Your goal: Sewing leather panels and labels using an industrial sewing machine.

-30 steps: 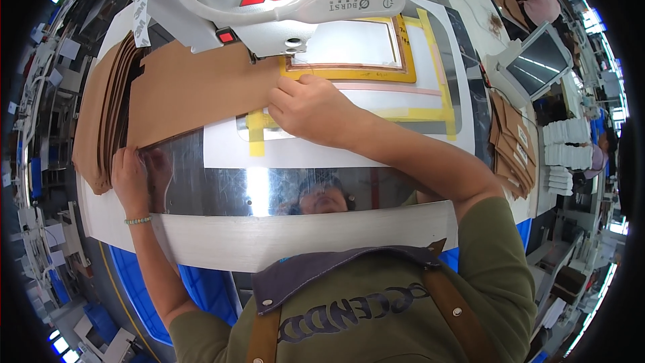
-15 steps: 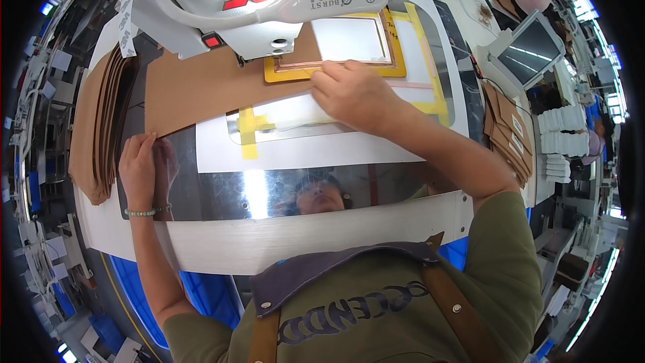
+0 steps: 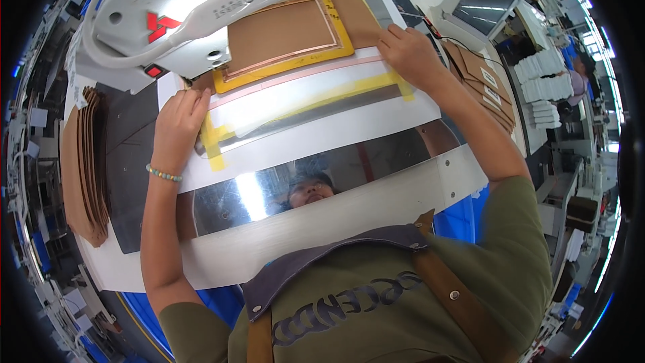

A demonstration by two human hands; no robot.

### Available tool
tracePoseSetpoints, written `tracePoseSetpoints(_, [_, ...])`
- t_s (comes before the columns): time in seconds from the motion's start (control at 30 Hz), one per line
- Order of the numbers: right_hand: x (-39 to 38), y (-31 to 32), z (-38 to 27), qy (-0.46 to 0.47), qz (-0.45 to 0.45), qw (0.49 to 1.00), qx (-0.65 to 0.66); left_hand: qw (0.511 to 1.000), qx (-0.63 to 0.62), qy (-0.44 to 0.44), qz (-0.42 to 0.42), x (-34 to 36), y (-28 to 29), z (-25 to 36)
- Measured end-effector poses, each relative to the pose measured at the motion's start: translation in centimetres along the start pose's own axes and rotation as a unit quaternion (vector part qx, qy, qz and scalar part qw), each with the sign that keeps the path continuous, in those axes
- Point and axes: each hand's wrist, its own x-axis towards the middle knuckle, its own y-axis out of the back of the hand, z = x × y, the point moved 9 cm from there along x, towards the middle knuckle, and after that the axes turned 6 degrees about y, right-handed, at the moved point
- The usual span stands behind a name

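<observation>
A brown cloth panel (image 3: 282, 32) lies beneath a yellow rectangular clamp frame (image 3: 285, 70), showing through its window and past both sides. My left hand (image 3: 180, 124), with a beaded bracelet at the wrist, has its fingers closed at the panel's left end. At the opposite end, the fingers of my right hand (image 3: 408, 54) pinch the panel's near right edge. Under the frame is a white template plate (image 3: 289, 104) edged with yellow tape. The sewing machine head (image 3: 161, 20) overhangs the left part and hides some of the panel's far left side.
Brown panels are stacked at the left (image 3: 84, 168). More brown pieces (image 3: 480, 84) with white labels lie at the right, below a tilted screen (image 3: 487, 0). A shiny metal plate (image 3: 363, 161) borders the near side. A white lamp arm (image 3: 228, 10) crosses above the frame.
The panel has slid right under the clamp frame and now fills its window. My left hand moved rightward with the panel's left end; my right hand shifted to its right end.
</observation>
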Motion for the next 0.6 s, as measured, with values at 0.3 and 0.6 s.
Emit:
tracePoseSetpoints(0.3, [-3.3,0.6,0.1,-0.188,0.006,0.969,0.159,0.978,-0.054,0.192,-0.056,-2.8,-0.3,-0.7])
tracePoseSetpoints(0.6, [-5.0,-1.6,-1.3,-0.205,-0.042,0.950,0.233,0.971,-0.064,0.199,-0.115,-3.5,-1.4,-1.1])
